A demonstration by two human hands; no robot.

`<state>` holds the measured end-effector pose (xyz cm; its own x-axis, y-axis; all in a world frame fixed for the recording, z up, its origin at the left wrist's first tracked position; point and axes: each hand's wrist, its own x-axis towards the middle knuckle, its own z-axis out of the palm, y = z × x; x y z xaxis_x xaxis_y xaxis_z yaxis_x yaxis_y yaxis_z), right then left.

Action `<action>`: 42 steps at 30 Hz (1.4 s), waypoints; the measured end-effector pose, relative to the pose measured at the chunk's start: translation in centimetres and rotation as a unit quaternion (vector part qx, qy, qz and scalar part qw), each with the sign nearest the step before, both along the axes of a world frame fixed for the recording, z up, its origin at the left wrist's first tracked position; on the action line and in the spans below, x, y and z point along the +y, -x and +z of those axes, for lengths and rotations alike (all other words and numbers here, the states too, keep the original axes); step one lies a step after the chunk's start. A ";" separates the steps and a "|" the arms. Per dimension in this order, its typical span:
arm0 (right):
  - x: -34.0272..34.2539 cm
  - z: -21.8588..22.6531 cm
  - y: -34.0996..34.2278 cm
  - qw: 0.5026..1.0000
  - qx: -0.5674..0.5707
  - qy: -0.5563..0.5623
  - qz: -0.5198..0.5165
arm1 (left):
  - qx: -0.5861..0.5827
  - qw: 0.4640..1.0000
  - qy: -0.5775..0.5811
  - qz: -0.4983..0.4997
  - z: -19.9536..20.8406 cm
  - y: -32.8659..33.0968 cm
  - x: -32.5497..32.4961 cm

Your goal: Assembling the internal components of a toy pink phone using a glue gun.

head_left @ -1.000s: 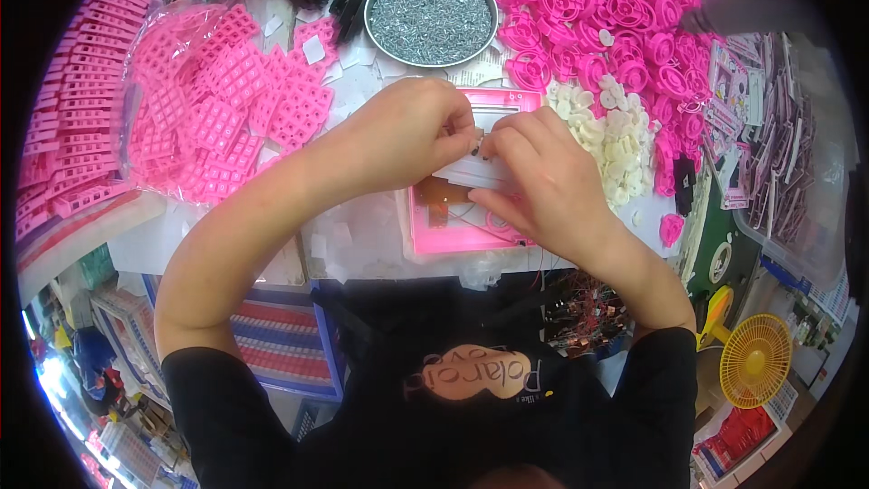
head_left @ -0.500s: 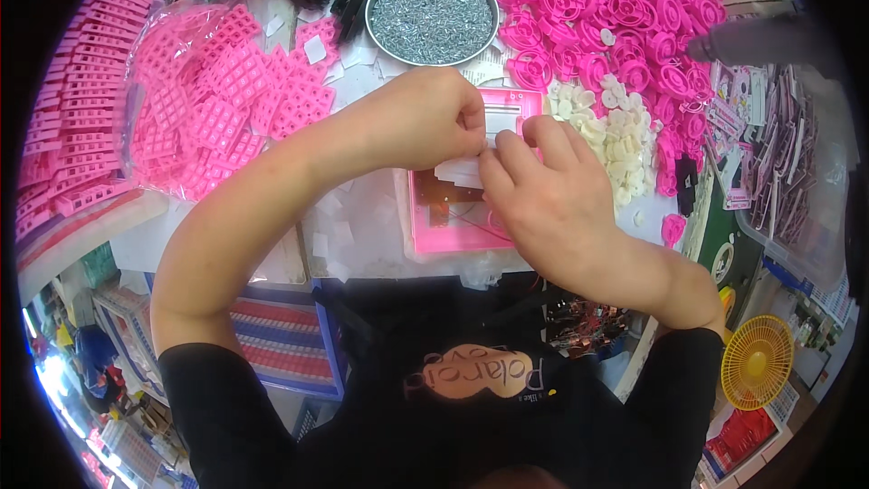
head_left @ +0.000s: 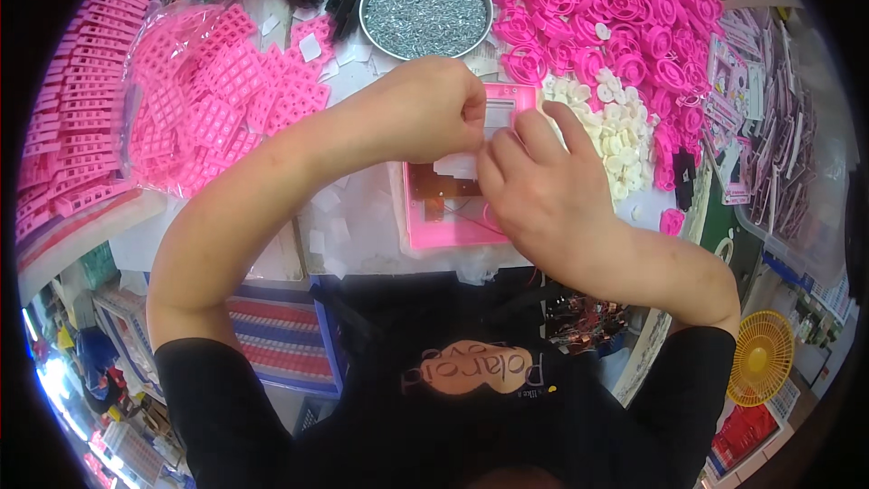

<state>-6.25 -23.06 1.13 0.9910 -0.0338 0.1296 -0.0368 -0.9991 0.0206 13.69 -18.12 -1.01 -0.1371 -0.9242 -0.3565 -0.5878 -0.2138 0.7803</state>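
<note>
Both my hands are over a shallow pink plastic housing [head_left: 420, 228] in front of me. My left hand [head_left: 439, 109] is curled closed, its fingertips pinched at the upper middle of the housing. My right hand [head_left: 552, 188] bends over the right side, thumb and index finger pinched close to the left fingertips. What the fingers hold is hidden. Below the left fingers lies a flat white piece [head_left: 457, 166], partly covered. An orange-brown flexible strip [head_left: 439, 186] and thin red wires [head_left: 471, 217] show inside the housing.
A round tin of small metal screws [head_left: 425, 9] stands beyond my hands. Pink keypads [head_left: 213, 104] lie left, partly bagged. Pink ring-shaped parts [head_left: 615, 9] and white discs [head_left: 620, 140] are heaped right. Pink housings [head_left: 81, 81] are stacked far left; a yellow basket [head_left: 760, 358] sits low right.
Both hands stay close together over the housing, with only small finger shifts. The white piece lies lower under the left fingers. A dark cylindrical object at the upper right has left the view.
</note>
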 end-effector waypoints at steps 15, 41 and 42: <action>-11.8 4.3 2.6 0.817 -0.472 -0.306 -0.126 | -0.079 0.980 0.157 -0.095 -0.3 -0.1 0.0; -7.9 4.3 -3.7 0.602 -0.298 -0.740 -0.041 | -0.321 0.867 0.371 0.082 -1.6 -3.9 -2.7; -8.3 2.9 -2.1 0.597 -0.294 -0.746 0.037 | -0.272 0.878 0.387 0.078 -1.2 -2.4 -1.2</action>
